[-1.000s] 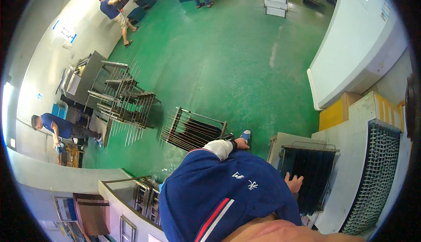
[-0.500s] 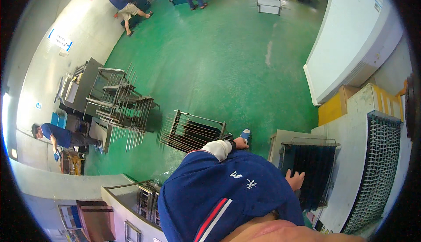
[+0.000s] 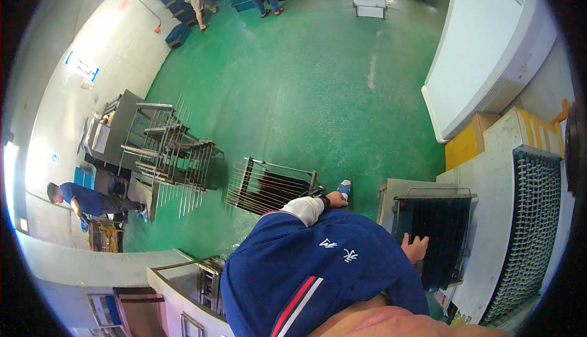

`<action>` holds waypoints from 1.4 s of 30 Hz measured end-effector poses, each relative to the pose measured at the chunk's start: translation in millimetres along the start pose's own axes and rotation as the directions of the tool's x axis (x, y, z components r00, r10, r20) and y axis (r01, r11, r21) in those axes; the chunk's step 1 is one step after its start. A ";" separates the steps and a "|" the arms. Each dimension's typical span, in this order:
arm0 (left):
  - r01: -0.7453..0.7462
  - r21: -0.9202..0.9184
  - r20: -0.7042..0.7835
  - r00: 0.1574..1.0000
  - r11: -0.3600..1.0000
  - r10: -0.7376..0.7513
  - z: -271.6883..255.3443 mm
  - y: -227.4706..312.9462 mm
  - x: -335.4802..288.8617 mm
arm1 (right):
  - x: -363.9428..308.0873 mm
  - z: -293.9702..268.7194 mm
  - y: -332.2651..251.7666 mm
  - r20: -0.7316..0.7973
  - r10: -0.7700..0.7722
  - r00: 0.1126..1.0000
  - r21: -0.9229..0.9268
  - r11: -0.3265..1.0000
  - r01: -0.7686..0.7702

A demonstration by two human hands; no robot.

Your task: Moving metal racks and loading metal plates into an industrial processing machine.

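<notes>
The right hand (image 3: 416,248) has its fingers spread apart, and they overlap the left edge of a metal-framed rack filled with dark slats (image 3: 437,233); most of that rack lies to the right of the hand and reaches above and below it, though how firmly the fingers bear on it I cannot tell; the left hand (image 3: 336,199), at the end of a white sleeve (image 3: 304,208), is just beside the lower right corner of a rack of thin rods (image 3: 278,185), which stretches away to its left over the green floor (image 3: 293,80); whether that hand is closed on the frame or merely near it cannot be told; a blue and white shoe (image 3: 345,188) shows just beyond it; a woven mesh panel (image 3: 523,227) stands farther right, past the dark-slatted rack, below a yellow box (image 3: 460,149).
</notes>
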State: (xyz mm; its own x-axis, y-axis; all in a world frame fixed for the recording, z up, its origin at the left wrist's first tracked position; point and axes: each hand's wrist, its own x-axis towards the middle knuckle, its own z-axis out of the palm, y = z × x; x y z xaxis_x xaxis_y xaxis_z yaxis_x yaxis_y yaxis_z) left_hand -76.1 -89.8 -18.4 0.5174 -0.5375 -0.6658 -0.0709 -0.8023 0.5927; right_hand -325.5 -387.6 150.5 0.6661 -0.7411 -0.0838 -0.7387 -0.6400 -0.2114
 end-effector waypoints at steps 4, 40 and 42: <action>0.001 0.044 -0.018 1.000 0.999 0.000 -3.6 7.8 -6.9 | 0.7 5.9 3.8 -0.089 -0.053 0.995 -0.017 0.999 0.051; 0.015 0.055 -0.032 0.999 0.998 -0.014 -8.6 -9.1 -0.5 | 1.8 -8.8 -2.8 -0.091 -0.075 0.993 -0.022 0.997 0.073; 0.012 0.060 -0.037 0.999 0.998 -0.010 -8.4 -8.4 -1.0 | 2.1 -11.1 -3.1 -0.089 -0.080 0.993 -0.039 0.996 0.077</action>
State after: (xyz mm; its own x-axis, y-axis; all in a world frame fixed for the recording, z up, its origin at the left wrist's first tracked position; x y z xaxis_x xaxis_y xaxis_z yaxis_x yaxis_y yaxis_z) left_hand -68.9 -80.4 -18.9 0.5494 -0.5197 -0.6543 -0.1159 -0.8229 0.5563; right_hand -323.0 -389.5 161.7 0.7112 -0.7027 0.0205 -0.6889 -0.7024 -0.1793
